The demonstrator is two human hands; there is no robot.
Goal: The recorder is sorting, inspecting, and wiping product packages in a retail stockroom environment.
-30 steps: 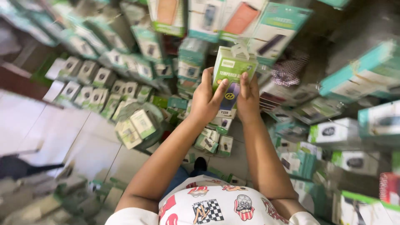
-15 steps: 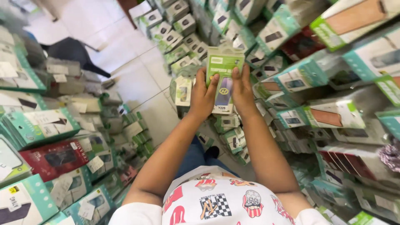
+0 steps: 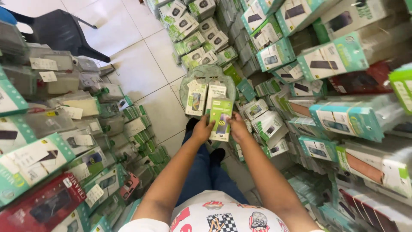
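A: Status? I've got both hands low over the floor, between the stacked shelves.

B: Left hand [image 3: 201, 130] and right hand [image 3: 237, 129] are both closed on one green pack [image 3: 221, 119], fingers pinching its long sides, held upright and flat to the camera. It sits just above the bag [image 3: 184, 86] of similar packs on the tile.

A: Bag's open?

B: Mouth looks open, a few packs [image 3: 196, 99] standing in it. Can't tell how deep.

A: How would I do this cleanly?

B: My read: keep the grip on the edges, not the face, since the card sleeve probably bends easily. Keep it square to the ones already in there, same way up. Lower it straight so it doesn't knock the neighbours over.

A: Risks?

B: Tight aisle. Boxes [image 3: 274, 56] on the right shelf stick out close to my right forearm, so I'd keep the elbows in. Chair [image 3: 60, 32] is well clear.
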